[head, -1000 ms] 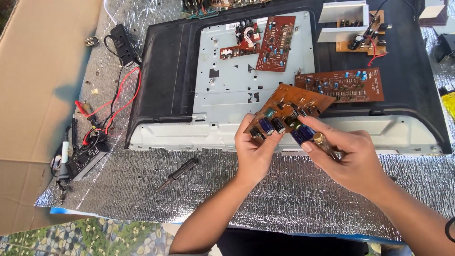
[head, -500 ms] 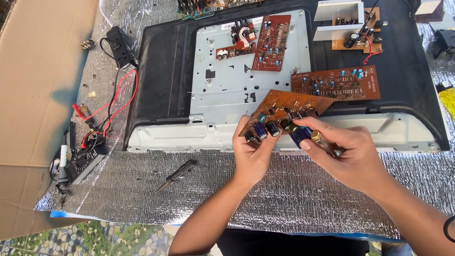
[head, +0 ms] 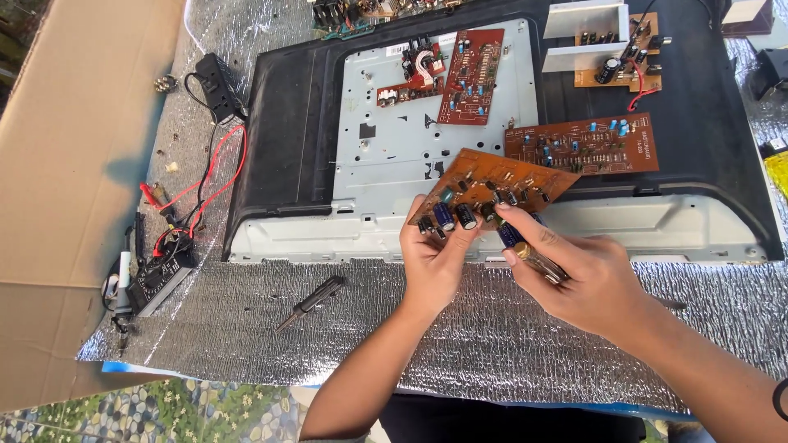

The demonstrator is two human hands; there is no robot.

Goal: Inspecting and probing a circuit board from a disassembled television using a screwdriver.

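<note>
My left hand [head: 435,261] holds a brown circuit board [head: 501,180] by its near edge, tilted up over the grey metal back panel [head: 394,131] of a flat screen. Several dark blue cylindrical capacitors [head: 455,217] stand along the board's near edge. My right hand [head: 579,283] touches the board with its fingertips and grips a thin tool with a clear handle and brass tip [head: 538,261], plus a blue capacitor.
More circuit boards lie on the panel: a red one [head: 472,74], a brown one [head: 587,148], one with white heat sinks [head: 611,45]. A small black screwdriver [head: 312,302] rests on the silver foil mat. A black adapter [head: 220,86], red wires and a cardboard sheet [head: 66,164] are at left.
Both hands and the held board have stayed together with only a slight shift; my right fingers have moved a little along the board's near edge.
</note>
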